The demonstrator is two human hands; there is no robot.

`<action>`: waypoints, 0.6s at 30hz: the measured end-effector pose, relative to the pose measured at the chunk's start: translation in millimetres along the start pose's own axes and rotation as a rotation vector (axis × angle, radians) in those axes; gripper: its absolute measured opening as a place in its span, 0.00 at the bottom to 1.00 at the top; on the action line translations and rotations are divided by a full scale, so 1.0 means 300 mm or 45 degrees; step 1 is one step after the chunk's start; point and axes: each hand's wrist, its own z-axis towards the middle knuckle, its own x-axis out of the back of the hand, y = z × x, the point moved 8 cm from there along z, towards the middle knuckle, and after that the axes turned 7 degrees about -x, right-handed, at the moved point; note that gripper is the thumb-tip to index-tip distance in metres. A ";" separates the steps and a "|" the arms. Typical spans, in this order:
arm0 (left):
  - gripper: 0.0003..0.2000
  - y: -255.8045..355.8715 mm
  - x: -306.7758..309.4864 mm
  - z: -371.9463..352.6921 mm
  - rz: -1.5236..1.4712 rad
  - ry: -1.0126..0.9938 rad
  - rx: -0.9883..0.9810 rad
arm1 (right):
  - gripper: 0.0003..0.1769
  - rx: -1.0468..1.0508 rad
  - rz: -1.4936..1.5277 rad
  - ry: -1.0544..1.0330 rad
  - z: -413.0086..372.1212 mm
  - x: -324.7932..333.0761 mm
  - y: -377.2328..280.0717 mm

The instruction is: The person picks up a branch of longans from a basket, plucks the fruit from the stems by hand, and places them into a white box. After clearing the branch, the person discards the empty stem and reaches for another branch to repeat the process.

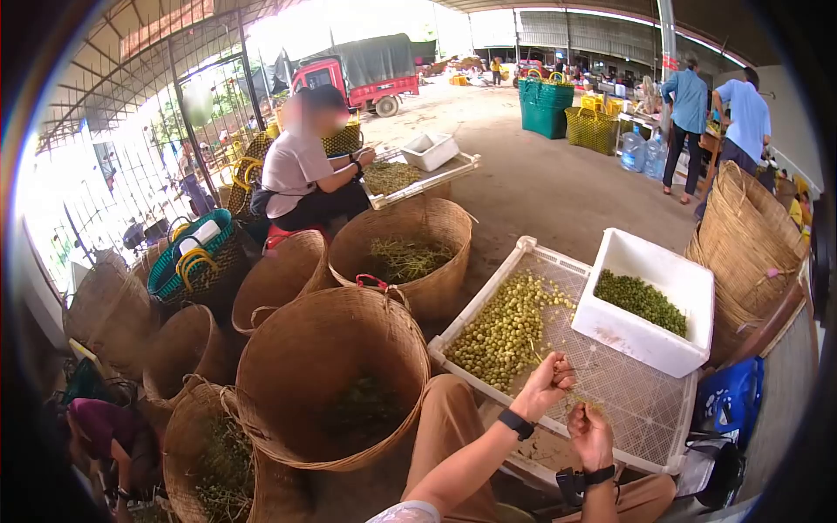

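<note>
Hands pinch thin sprigs (round fruit nearby).

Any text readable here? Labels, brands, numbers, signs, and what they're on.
No readable text.
Blue bag: pale marks, too small and blurred to read.
Red band on the pole: too small to tell if it bears text.

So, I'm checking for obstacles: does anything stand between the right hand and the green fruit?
Yes, the white box: its near wall stands between the right hand and the green fruit. Its top is open.
</note>
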 end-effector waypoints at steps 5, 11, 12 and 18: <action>0.11 -0.018 0.003 0.017 0.124 -0.224 -0.010 | 0.07 0.000 -0.010 -0.101 -0.003 0.015 0.003; 0.10 -0.027 -0.008 -0.003 0.006 -0.074 0.055 | 0.10 0.104 0.123 -0.104 -0.016 -0.043 -0.012; 0.10 -0.019 -0.010 -0.006 0.007 -0.071 0.065 | 0.10 0.108 0.135 -0.129 -0.015 -0.024 -0.019; 0.10 0.033 -0.023 -0.013 -0.077 -0.031 0.010 | 0.08 0.100 0.023 0.176 -0.044 0.025 -0.011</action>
